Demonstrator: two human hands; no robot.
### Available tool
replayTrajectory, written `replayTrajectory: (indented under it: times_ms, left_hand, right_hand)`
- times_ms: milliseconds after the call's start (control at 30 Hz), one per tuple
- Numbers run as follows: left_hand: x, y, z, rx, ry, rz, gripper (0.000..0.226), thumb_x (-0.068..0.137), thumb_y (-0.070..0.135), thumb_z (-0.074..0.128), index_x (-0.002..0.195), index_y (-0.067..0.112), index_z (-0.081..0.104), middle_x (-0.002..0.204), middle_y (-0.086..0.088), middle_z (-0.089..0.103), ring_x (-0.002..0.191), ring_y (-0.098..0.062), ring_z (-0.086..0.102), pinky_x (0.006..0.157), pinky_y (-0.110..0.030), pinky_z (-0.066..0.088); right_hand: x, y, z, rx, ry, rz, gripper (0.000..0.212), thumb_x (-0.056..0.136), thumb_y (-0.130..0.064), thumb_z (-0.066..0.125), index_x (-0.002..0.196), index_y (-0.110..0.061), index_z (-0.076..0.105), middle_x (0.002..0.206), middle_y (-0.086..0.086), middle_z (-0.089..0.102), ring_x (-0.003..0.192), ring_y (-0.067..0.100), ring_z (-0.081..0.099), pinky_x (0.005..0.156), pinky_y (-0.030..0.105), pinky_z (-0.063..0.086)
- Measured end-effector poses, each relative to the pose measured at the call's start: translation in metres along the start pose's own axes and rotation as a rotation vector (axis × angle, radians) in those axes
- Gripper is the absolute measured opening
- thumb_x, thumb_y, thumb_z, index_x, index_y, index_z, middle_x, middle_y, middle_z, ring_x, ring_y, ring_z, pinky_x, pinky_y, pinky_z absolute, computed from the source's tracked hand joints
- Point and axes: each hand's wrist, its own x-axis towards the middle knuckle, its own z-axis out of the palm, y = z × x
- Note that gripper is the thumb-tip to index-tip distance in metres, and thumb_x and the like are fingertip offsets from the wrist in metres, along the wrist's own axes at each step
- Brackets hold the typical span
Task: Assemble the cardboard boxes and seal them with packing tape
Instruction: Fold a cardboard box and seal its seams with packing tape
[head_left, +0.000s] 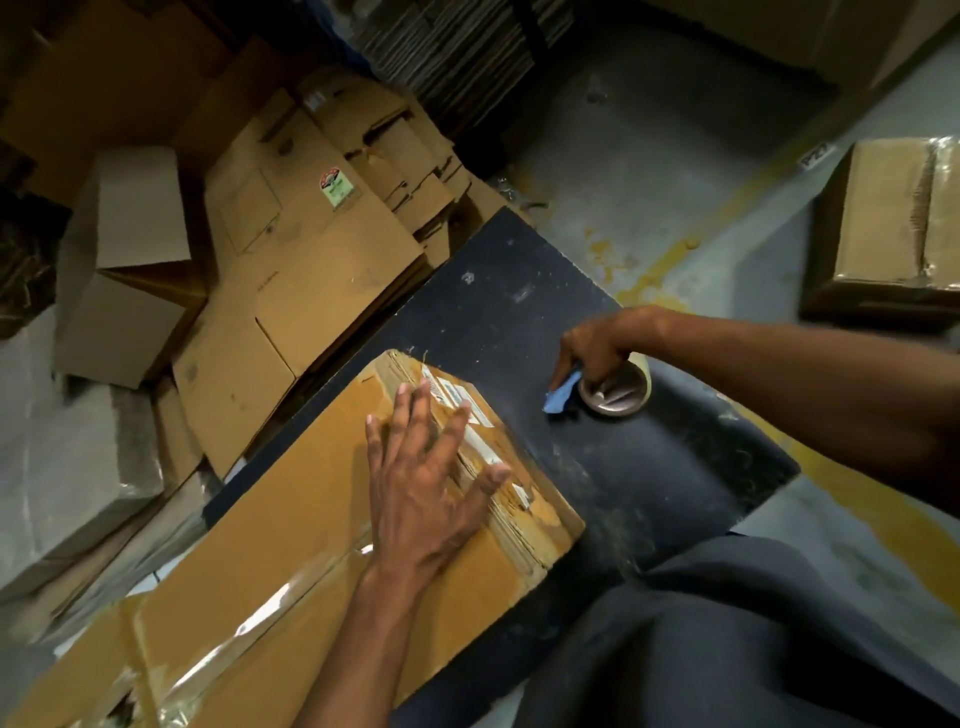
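Tape roll (615, 388) under right grip (597, 349).

**Dim, warm light; soft focus, warped edges**

Low indoor light, yellowish cast. Upper left corner falls into deep shadow. Glare streaks on the clear tape (244, 639) across the cardboard box (291, 519). Left hand (431, 488) fingertips smeared by motion blur; right forearm soft. Wide-angle bend curves the floor (675, 182) and table (649, 467) edges. Fine detail muddy throughout.

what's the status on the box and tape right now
Left hand flat, fingers spread on the box. Right hand grips the tape roll on the dark board. Blue cutter beside it. Nothing in the way.
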Motion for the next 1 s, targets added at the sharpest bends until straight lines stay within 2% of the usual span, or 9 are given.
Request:
replayTrajectory:
  times_ms: [200, 300, 367, 467, 533, 700, 833, 933, 1000]
  left_hand:
    - [0.049, -0.022, -0.013, -0.248, 0.111, -0.337, 0.069, 0.105, 0.066, 0.019, 0.158, 0.026, 0.036, 0.17, -0.003, 0.021, 0.159, -0.013, 0.003, 0.129, -0.054, 0.003]
    - [0.075, -0.033, -0.016, -0.179, 0.079, -0.368, 0.066, 0.109, 0.061, 0.024, 0.16, 0.021, 0.032, 0.17, -0.008, 0.022, 0.159, -0.019, 0.005, 0.128, -0.058, 0.005]
    - [0.087, -0.041, -0.014, -0.164, 0.069, -0.376, 0.069, 0.108, 0.062, 0.021, 0.16, 0.018, 0.034, 0.168, -0.011, 0.028, 0.159, -0.022, 0.011, 0.128, -0.059, 0.005]
    - [0.096, -0.045, -0.008, -0.168, 0.051, -0.38, 0.082, 0.103, 0.071, 0.01, 0.144, 0.014, 0.054, 0.151, -0.015, 0.053, 0.151, -0.029, 0.034, 0.125, -0.065, 0.015]
    - [0.096, -0.047, 0.001, -0.173, 0.073, -0.378, 0.082, 0.104, 0.069, 0.01, 0.132, 0.013, 0.062, 0.135, -0.016, 0.065, 0.138, -0.035, 0.049, 0.117, -0.067, 0.029]
    - [0.1, -0.045, 0.013, -0.15, 0.147, -0.426, 0.07, 0.108, 0.057, 0.017, 0.115, 0.009, 0.068, 0.114, -0.016, 0.072, 0.113, -0.037, 0.063, 0.103, -0.062, 0.044]
    - [0.101, -0.04, 0.011, -0.155, 0.163, -0.424, 0.067, 0.108, 0.055, 0.019, 0.106, 0.009, 0.067, 0.105, -0.013, 0.071, 0.105, -0.035, 0.064, 0.1, -0.058, 0.046]
    - [0.099, -0.042, 0.01, -0.154, 0.161, -0.421, 0.067, 0.109, 0.056, 0.018, 0.108, 0.01, 0.066, 0.107, -0.013, 0.07, 0.108, -0.034, 0.063, 0.103, -0.059, 0.044]
    - [0.1, -0.04, 0.01, -0.161, 0.161, -0.418, 0.068, 0.109, 0.057, 0.017, 0.108, 0.01, 0.066, 0.108, -0.013, 0.07, 0.109, -0.034, 0.063, 0.104, -0.059, 0.043]
  right_hand:
    - [0.006, 0.013, 0.009, 0.039, 0.117, 0.103, 0.043, 0.085, -0.025, 0.065, 0.125, -0.037, 0.07, 0.106, -0.001, 0.075, 0.092, 0.025, 0.068, 0.085, 0.039, 0.058]
    - [0.005, 0.011, 0.012, -0.097, 0.142, 0.15, 0.042, 0.087, -0.037, 0.061, 0.129, -0.038, 0.065, 0.119, -0.001, 0.07, 0.11, 0.027, 0.061, 0.1, 0.047, 0.05]
    - [0.003, -0.001, 0.016, -0.117, 0.284, 0.197, 0.048, 0.088, -0.046, 0.06, 0.135, -0.038, 0.059, 0.131, 0.003, 0.057, 0.125, 0.032, 0.047, 0.101, 0.055, 0.044]
    - [0.001, -0.058, 0.013, 0.452, 0.632, 0.067, 0.06, 0.096, -0.063, 0.045, 0.15, -0.036, 0.043, 0.14, 0.007, 0.051, 0.133, 0.032, 0.041, 0.105, 0.057, 0.041]
    - [0.004, -0.113, 0.009, 0.906, 0.743, -0.084, 0.071, 0.095, -0.079, 0.026, 0.153, -0.039, 0.037, 0.14, 0.007, 0.053, 0.134, 0.029, 0.042, 0.109, 0.056, 0.038]
    - [0.031, -0.173, 0.042, 1.207, 0.611, -0.031, 0.073, 0.097, -0.079, 0.014, 0.16, -0.044, 0.019, 0.158, 0.003, 0.031, 0.148, 0.027, 0.022, 0.119, 0.051, 0.019]
    - [0.062, -0.148, 0.077, 1.185, 0.544, 0.064, 0.064, 0.1, -0.073, 0.016, 0.157, -0.046, 0.027, 0.147, 0.004, 0.037, 0.14, 0.026, 0.029, 0.117, 0.053, 0.023]
    - [0.071, -0.135, 0.087, 1.158, 0.523, 0.114, 0.077, 0.094, -0.081, 0.008, 0.155, -0.04, 0.031, 0.145, 0.009, 0.046, 0.142, 0.033, 0.034, 0.116, 0.057, 0.027]
    - [0.062, -0.137, 0.073, 1.228, 0.587, 0.1, 0.082, 0.094, -0.081, 0.006, 0.157, -0.035, 0.03, 0.154, 0.008, 0.044, 0.147, 0.03, 0.031, 0.12, 0.052, 0.02]
